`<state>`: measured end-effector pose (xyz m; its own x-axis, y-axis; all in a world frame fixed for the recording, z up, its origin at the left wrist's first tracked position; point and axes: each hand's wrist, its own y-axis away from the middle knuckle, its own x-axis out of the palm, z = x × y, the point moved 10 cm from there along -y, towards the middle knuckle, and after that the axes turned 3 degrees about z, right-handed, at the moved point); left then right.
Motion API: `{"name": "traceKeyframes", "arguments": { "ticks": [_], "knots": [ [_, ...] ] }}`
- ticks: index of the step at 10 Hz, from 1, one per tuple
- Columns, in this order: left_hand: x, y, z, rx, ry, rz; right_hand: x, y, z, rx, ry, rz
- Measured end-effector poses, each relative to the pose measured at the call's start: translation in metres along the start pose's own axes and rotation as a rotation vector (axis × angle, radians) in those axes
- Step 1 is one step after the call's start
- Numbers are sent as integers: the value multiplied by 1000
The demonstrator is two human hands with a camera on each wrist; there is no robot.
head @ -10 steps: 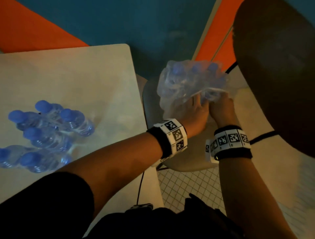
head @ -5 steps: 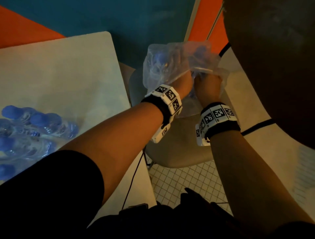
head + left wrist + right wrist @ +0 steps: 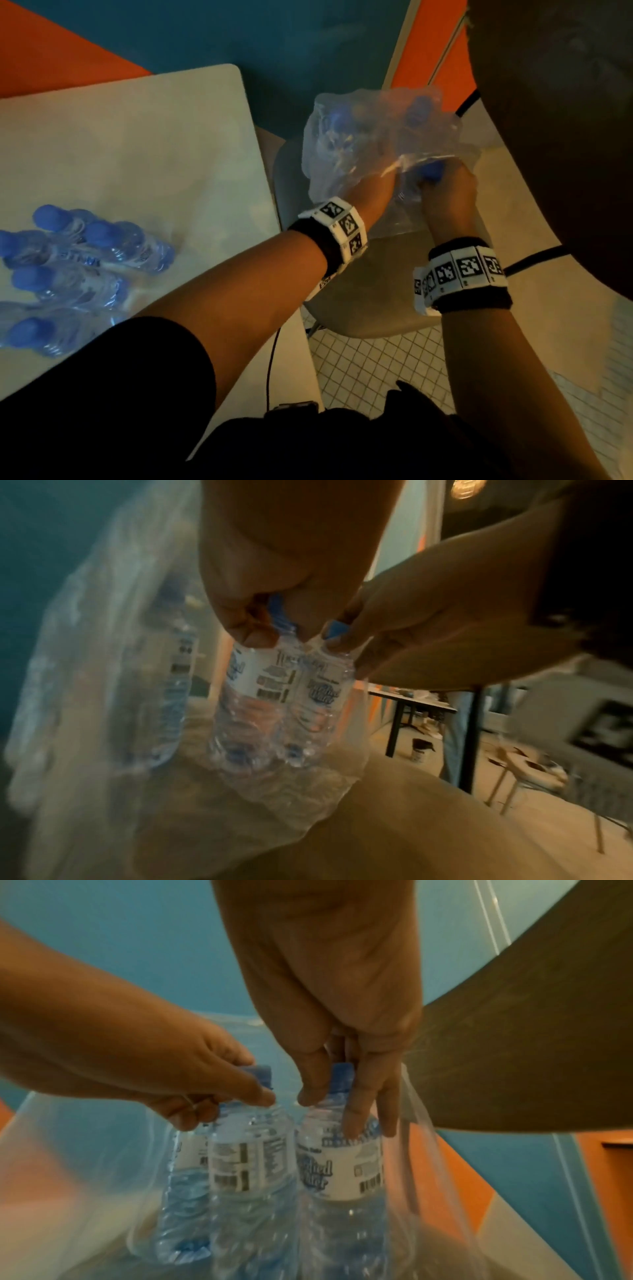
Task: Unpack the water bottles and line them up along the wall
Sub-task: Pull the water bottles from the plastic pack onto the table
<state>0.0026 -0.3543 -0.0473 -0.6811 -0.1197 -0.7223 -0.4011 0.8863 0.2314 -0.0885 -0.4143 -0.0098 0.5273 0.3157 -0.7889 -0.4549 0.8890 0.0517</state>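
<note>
A torn clear plastic wrap (image 3: 342, 150) with several blue-capped water bottles upright inside stands on a chair seat (image 3: 376, 294). Both hands reach into it. My left hand (image 3: 375, 192) (image 3: 281, 627) grips the neck of one bottle (image 3: 253, 696) (image 3: 253, 1164) just below its cap. My right hand (image 3: 445, 192) (image 3: 332, 1110) pinches the neck of the bottle beside it (image 3: 342, 1167) (image 3: 323, 696), fingers down over its shoulder. A third bottle (image 3: 185, 1191) stands behind them. Several loose bottles (image 3: 85, 253) lie on the white table (image 3: 144, 144) at the left.
The teal wall (image 3: 274, 41) runs behind the table and chair, with orange panels on both sides. A dark round tabletop (image 3: 565, 137) overhangs close on the right. A black cable (image 3: 270, 363) hangs by the table edge. The floor below is tiled.
My left hand lay on the outside of the wrap a second ago; now it is under the film at a bottle neck. The right hand has closed on the neighbouring bottle.
</note>
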Motion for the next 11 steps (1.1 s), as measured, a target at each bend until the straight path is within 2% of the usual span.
{"name": "traceKeyframes", "arguments": {
  "ticks": [1,2,4,5,7,8,9,10,11],
  "knots": [
    [-15,28,-15,-32,-137,-54,-10,10,11,-30,151,38],
    [-32,63,-29,47,-119,-141,-8,18,25,-83,345,132],
    [-51,139,-1,129,99,-43,25,60,56,-169,554,369],
    [-82,165,34,35,13,-87,51,85,79,-190,576,468],
    [-155,183,110,-153,-156,-151,119,116,151,-300,382,576],
    [-187,174,152,-293,-190,-197,160,120,185,-327,276,571],
    [-213,167,191,-445,-175,-272,195,121,219,-416,195,530],
    [-229,166,223,-548,-185,-315,215,121,245,-476,116,465],
    [-238,169,250,-632,-197,-298,232,118,264,-479,78,447]
  ]
}}
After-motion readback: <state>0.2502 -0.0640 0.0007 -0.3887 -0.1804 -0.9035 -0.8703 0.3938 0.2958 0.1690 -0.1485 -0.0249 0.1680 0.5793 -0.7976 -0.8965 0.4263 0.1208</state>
